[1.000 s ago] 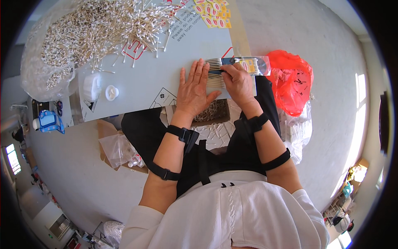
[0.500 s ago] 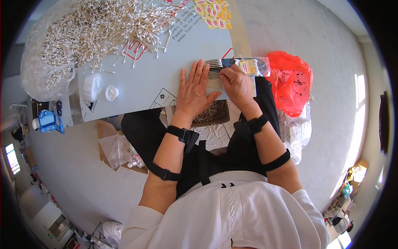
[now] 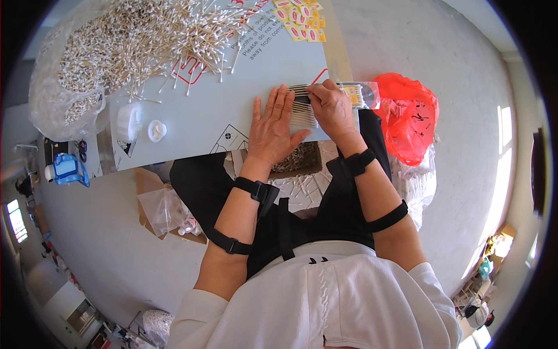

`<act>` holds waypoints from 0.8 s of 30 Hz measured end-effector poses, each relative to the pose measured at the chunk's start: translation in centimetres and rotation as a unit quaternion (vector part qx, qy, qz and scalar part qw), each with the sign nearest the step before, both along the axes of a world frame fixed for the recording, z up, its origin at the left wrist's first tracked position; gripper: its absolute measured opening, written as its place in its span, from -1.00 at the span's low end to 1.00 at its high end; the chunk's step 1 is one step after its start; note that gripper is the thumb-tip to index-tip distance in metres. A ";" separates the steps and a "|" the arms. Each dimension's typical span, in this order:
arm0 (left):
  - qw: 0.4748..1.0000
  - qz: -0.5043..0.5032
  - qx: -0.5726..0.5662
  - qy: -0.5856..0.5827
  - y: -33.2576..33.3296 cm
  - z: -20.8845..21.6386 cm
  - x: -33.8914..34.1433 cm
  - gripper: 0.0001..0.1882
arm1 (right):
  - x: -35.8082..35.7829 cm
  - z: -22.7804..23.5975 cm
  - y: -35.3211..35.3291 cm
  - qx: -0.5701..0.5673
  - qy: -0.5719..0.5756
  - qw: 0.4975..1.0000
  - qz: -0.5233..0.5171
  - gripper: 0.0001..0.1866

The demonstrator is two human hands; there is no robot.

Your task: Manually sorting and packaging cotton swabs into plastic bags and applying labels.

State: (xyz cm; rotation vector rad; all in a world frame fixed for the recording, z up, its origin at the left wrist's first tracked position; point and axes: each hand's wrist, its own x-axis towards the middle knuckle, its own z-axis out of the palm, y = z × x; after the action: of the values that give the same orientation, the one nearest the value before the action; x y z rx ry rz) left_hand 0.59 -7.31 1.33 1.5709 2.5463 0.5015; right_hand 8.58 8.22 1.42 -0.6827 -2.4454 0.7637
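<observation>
My left hand (image 3: 271, 125) lies flat on the grey table with its fingers stretched out, beside the left ends of a row of cotton swabs (image 3: 303, 115). The swabs are laid side by side near the table's front edge. Over the far part of the row, my right hand (image 3: 333, 110) has its fingers curled and pinched together; whatever is between the fingertips is hidden. Just right of that hand, a clear plastic packet (image 3: 368, 95) shows a yellow card (image 3: 352, 93) and pale swab sticks, partly covered by the hand.
A big heap of cotton swabs (image 3: 145, 41) spills from a clear bag at the far left. Yellow printed cards (image 3: 302, 20) lie at the far edge. Nearer left stand small white plastic containers (image 3: 157, 131). A red plastic bag (image 3: 407, 116) is right of the table; a box of swabs (image 3: 299, 160) sits below its edge.
My right hand has shifted a little away from me along the swab row, covering more of the packet's card. My left hand stays almost in place.
</observation>
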 end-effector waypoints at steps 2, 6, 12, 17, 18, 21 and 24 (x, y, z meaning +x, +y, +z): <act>1.000 0.000 0.000 -0.001 0.0 0.0 0.0 -0.02 | 0.0 -0.1 0.0 0.008 -0.002 1.000 0.008 -0.94; 1.000 -0.001 -0.009 0.001 -0.1 0.1 0.0 -0.05 | 0.3 0.1 -0.2 0.001 -0.033 0.999 0.032 -0.96; 1.000 -0.002 -0.001 0.015 -0.2 -0.3 0.0 -0.16 | -1.8 0.1 1.4 -0.019 0.011 0.999 0.031 -0.98; 1.000 -0.007 -0.007 0.018 0.0 -0.1 0.1 -0.20 | -4.4 0.0 4.1 0.001 -0.031 0.997 0.068 -0.95; 1.000 -0.004 -0.015 0.022 0.0 -0.1 0.1 -0.21 | -4.7 0.0 4.3 0.005 -0.037 0.997 0.074 -0.92; 1.000 -0.002 -0.017 0.019 -0.1 -0.2 0.1 -0.21 | -4.4 0.4 4.4 0.008 -0.039 0.996 0.077 -0.91; 1.000 0.003 -0.013 0.013 -0.1 -0.3 0.1 -0.22 | -2.5 1.3 3.9 -0.030 -0.002 0.997 0.066 -0.84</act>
State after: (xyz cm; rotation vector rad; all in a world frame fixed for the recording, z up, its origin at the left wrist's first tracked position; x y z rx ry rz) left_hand 0.70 -7.37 1.04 1.5712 2.5663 0.4511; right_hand 6.10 12.07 2.74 -0.5499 -2.4980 0.8914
